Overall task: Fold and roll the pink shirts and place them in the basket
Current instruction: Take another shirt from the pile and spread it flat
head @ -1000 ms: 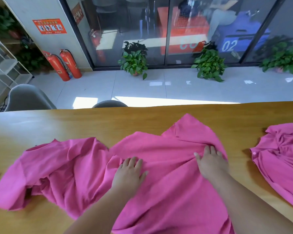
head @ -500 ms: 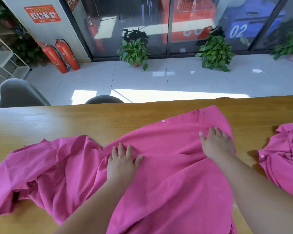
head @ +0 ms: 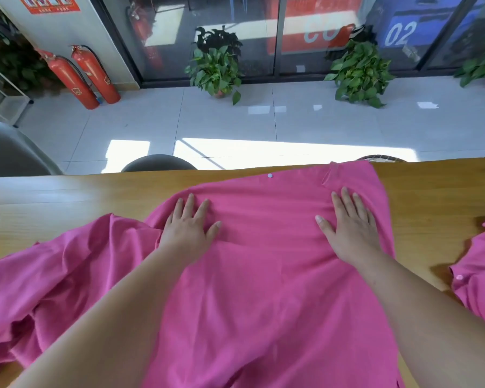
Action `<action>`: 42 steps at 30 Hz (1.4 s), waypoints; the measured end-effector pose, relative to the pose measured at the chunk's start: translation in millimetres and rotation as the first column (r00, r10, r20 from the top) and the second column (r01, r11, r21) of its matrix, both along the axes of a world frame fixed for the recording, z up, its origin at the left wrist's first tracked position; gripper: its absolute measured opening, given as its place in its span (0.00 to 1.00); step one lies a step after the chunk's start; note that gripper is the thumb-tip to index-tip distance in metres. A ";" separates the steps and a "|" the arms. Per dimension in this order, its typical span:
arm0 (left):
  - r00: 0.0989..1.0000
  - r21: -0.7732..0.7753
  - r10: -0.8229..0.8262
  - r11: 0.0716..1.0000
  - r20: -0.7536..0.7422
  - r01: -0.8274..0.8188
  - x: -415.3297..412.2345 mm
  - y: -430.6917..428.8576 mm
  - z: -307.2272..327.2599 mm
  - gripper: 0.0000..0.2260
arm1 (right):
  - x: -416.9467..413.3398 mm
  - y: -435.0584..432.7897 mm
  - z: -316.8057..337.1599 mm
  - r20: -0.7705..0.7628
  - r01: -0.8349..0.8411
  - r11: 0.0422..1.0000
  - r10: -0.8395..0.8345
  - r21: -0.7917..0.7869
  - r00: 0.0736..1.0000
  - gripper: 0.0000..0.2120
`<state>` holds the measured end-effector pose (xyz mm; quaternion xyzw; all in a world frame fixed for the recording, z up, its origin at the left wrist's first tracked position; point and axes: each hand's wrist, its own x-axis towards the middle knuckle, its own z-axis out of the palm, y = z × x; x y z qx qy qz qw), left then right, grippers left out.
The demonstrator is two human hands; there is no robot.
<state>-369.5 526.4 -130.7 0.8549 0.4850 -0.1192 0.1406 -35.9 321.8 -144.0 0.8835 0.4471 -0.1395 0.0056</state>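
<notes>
Palms flat, we press our left hand (head: 188, 229) and right hand (head: 352, 229), fingers straight, on the pink shirt (head: 263, 289) spread across the wooden table (head: 67, 203); a second pink shirt (head: 482, 275) lies crumpled at our right.

Both bare forearms reach forward from the bottom of the view. The left hand (head: 186, 229) lies palm down, fingers (head: 190, 203) straight and slightly spread, thumb out to the right. The right hand (head: 350, 229) lies flat likewise, fingers straight, thumb out to the left.
</notes>
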 end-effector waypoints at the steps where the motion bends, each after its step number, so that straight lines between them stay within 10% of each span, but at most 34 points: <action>1: 1.000 -0.001 -0.016 1.000 -0.018 0.016 4.6 13.0 -1.1 0.37 | 2.8 7.8 -1.6 0.004 0.004 1.000 -0.004 0.010 1.000 0.41; 20: 0.979 0.166 -0.065 0.981 -0.191 0.097 58.5 81.2 -7.8 0.38 | 5.7 75.4 -5.2 0.186 0.080 0.992 -0.096 0.096 0.978 0.37; 27: 0.962 0.137 -0.169 0.980 0.214 0.142 29.6 -97.7 -12.1 0.30 | -82.1 -40.9 9.8 0.129 0.074 0.989 -0.090 0.126 0.988 0.35; 42: 0.937 0.094 -0.343 0.937 0.064 0.336 -141.0 -230.0 -5.8 0.33 | -224.8 -302.4 29.5 0.080 0.495 0.867 -0.490 -0.060 0.868 0.24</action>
